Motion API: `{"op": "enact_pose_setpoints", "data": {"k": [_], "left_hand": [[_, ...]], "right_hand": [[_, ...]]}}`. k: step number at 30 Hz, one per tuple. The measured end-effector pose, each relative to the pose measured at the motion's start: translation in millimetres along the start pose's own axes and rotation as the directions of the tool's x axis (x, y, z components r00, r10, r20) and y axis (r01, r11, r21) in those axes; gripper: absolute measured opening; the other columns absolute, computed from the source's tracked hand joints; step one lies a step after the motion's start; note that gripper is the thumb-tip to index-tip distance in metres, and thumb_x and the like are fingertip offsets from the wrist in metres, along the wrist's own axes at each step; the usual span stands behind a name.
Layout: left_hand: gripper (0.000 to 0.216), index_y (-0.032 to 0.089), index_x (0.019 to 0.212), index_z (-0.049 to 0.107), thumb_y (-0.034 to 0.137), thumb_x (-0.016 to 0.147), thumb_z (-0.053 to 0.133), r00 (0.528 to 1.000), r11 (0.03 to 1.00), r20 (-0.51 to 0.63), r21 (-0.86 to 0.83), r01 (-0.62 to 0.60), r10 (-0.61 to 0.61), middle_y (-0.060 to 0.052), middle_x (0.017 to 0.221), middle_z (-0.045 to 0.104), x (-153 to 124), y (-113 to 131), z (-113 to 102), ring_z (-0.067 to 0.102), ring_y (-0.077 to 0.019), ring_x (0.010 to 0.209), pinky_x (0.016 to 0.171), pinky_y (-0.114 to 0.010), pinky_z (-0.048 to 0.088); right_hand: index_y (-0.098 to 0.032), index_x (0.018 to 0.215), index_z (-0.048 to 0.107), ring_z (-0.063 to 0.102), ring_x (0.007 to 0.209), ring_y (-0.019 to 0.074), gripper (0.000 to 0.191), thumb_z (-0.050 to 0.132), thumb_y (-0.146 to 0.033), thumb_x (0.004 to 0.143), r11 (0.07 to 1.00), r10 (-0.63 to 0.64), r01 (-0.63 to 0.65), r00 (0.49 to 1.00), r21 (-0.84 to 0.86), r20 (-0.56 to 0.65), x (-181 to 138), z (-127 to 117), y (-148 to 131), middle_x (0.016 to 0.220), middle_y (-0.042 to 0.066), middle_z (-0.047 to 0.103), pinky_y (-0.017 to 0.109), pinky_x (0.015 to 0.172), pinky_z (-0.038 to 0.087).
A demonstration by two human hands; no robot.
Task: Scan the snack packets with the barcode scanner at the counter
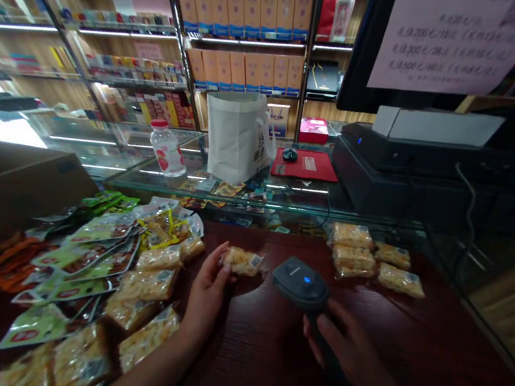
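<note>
My left hand (209, 287) pinches one end of a clear-wrapped snack bar (243, 261), whose white barcode label faces up at its right end. Around the handle of a dark grey barcode scanner (301, 284) my right hand (344, 339) is closed. The scanner's head points left at the bar, a short gap apart, and a blue light glows on its top. Several similar wrapped bars (148, 283) lie to the left of my left hand. Another small group of wrapped bars (353, 260) sits at the back right of the dark red table (252, 370).
Green-and-white snack packets (79, 255) and orange packets (4, 259) lie at the left beside a cardboard box (8, 177). Behind the table, a glass counter (189, 188) bears a plastic bottle (166, 150), a white bag (234, 136), a red mouse pad (311, 166) and a till (418, 174).
</note>
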State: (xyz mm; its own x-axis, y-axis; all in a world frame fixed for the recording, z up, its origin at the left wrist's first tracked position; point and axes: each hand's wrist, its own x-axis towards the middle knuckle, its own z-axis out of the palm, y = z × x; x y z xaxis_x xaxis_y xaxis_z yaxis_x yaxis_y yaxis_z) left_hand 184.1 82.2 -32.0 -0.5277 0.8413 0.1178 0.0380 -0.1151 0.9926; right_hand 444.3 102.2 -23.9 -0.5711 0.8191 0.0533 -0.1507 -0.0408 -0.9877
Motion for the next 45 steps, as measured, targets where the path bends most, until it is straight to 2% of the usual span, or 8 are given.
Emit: {"op": "enact_pose_setpoints", "data": {"k": [8,13,25,29,33,37,41,45], "left_hand": [[0.051,0.023,0.132,0.059,0.035,0.083,0.065,1.0,1.0,-0.018,-0.029,-0.012,0.012,-0.008,0.133,0.062,0,2,3,0.064,-0.0226,0.109,0.079,-0.029,0.056],[0.046,0.023,0.13,0.06,0.032,0.085,0.062,0.999,0.999,-0.04,-0.028,-0.03,0.029,-0.009,0.139,0.057,0,0,6,0.062,-0.023,0.114,0.079,-0.028,0.057],[0.049,0.022,0.13,0.058,0.032,0.082,0.065,0.998,0.996,0.035,-0.076,-0.05,0.052,-0.009,0.133,0.061,1,0,6,0.063,-0.023,0.112,0.084,-0.03,0.057],[0.048,0.023,0.129,0.059,0.033,0.082,0.067,0.996,0.995,0.052,-0.073,-0.067,0.071,-0.008,0.133,0.06,-1,2,6,0.061,-0.024,0.114,0.086,-0.032,0.057],[0.05,0.025,0.129,0.058,0.032,0.081,0.069,0.997,0.989,0.054,-0.141,-0.046,0.054,-0.008,0.129,0.061,-8,-1,10,0.062,-0.0235,0.111,0.084,-0.032,0.058],[0.052,0.025,0.131,0.052,0.022,0.082,0.068,0.99,0.949,0.075,-0.284,0.135,-0.118,-0.007,0.118,0.062,-10,-6,29,0.067,-0.0163,0.094,0.08,-0.03,0.06],[0.048,0.023,0.127,0.05,0.009,0.084,0.063,0.94,0.877,0.13,-0.339,0.341,-0.315,-0.003,0.097,0.061,4,-1,74,0.065,-0.0087,0.068,0.07,-0.029,0.061],[0.039,0.021,0.119,0.051,0.005,0.084,0.06,0.916,0.845,0.166,-0.355,0.4,-0.364,-0.001,0.086,0.061,15,13,118,0.063,-0.0066,0.06,0.065,-0.026,0.06]], "right_hand": [[-0.018,0.088,0.06,0.049,0.043,0.0066,0.037,0.058,-0.054,0.091,1.0,-0.019,0.019,0.999,-0.006,0.041,0,-2,-2,0.074,0.0,0.061,0.02,0.04,0.035],[-0.017,0.087,0.06,0.05,0.044,0.0069,0.036,0.055,-0.052,0.094,0.999,-0.024,0.027,0.997,-0.03,0.08,1,-6,-1,0.073,0.0,0.061,0.02,0.041,0.035],[-0.015,0.084,0.063,0.051,0.043,0.0071,0.034,0.058,-0.047,0.093,0.998,-0.034,0.039,0.994,-0.043,0.099,2,-12,-4,0.073,0.001,0.062,0.02,0.04,0.035],[-0.016,0.084,0.063,0.053,0.044,0.0085,0.034,0.06,-0.049,0.091,1.0,-0.031,0.031,0.996,0.002,0.086,3,-15,-8,0.073,0.002,0.063,0.02,0.039,0.037],[-0.017,0.091,0.063,0.051,0.043,0.0088,0.033,0.057,-0.05,0.093,0.994,-0.074,0.074,0.997,0.077,0.0,6,-24,-13,0.075,0.002,0.064,0.02,0.037,0.037],[-0.018,0.101,0.061,0.049,0.043,0.0094,0.037,0.05,-0.053,0.094,0.976,-0.152,0.168,0.981,0.14,-0.117,8,-39,-27,0.08,0.004,0.065,0.021,0.036,0.036],[-0.019,0.095,0.062,0.046,0.043,0.0114,0.042,0.051,-0.059,0.091,0.958,-0.201,0.234,0.96,0.166,-0.194,8,-56,-40,0.077,0.005,0.065,0.024,0.036,0.035],[-0.019,0.093,0.063,0.044,0.041,0.0118,0.043,0.052,-0.061,0.089,0.943,-0.242,0.288,0.937,0.166,-0.254,8,-72,-49,0.072,0.004,0.065,0.025,0.035,0.034]]}}
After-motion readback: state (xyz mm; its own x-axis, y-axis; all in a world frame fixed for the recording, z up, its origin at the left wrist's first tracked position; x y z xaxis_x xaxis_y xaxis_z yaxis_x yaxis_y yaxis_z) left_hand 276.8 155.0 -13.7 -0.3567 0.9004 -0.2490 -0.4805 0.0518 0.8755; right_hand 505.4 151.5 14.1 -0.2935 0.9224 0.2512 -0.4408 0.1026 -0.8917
